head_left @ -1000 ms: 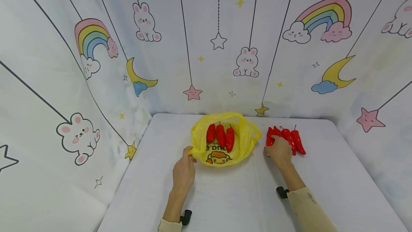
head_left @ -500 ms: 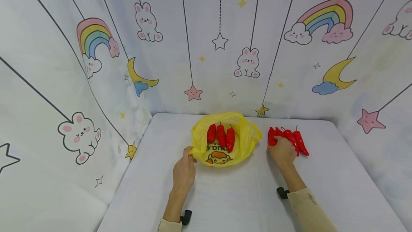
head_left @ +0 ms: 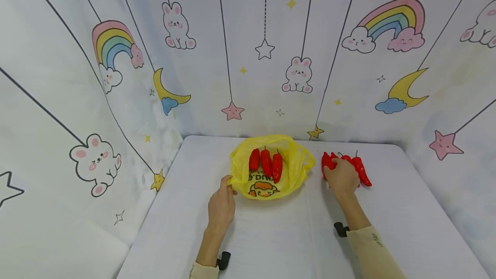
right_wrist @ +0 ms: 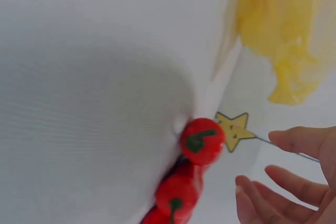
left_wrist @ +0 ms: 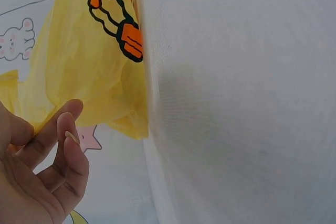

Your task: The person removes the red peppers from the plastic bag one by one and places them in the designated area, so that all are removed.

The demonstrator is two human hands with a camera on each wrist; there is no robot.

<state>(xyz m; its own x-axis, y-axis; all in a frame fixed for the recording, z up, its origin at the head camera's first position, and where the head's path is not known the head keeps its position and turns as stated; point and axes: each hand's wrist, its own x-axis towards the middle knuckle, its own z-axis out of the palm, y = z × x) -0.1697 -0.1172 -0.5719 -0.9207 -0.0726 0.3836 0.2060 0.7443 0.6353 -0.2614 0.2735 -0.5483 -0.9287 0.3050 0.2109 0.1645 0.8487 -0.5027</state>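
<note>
A yellow plastic bag [head_left: 300, 169] lies on its side on the white table, its mouth facing me. Red chili peppers [head_left: 266, 163] rest inside, three of them visible. My left hand [head_left: 221, 210] pinches the left edge of the bag's mouth between thumb and fingers, also seen in the left wrist view. To the bag's right, several more red chili peppers [head_left: 361, 171] lie side by side. My right hand [head_left: 342, 178] is over this row and hides part of it. In the right wrist view its thumb and fingers [right_wrist: 296, 184] are apart, beside the peppers' green-stemmed ends [right_wrist: 202, 142], with nothing held.
A white curtain [head_left: 267, 98] printed with rabbits, stars and rainbows hangs behind and beside the table. The white tabletop [head_left: 279, 240] extends in front of the bag and between my forearms. Each wrist wears a small black camera [head_left: 340, 230].
My right hand has shifted slightly right over the pepper row, and the peppers have slid a little to the right. My left hand stays on the bag's edge.
</note>
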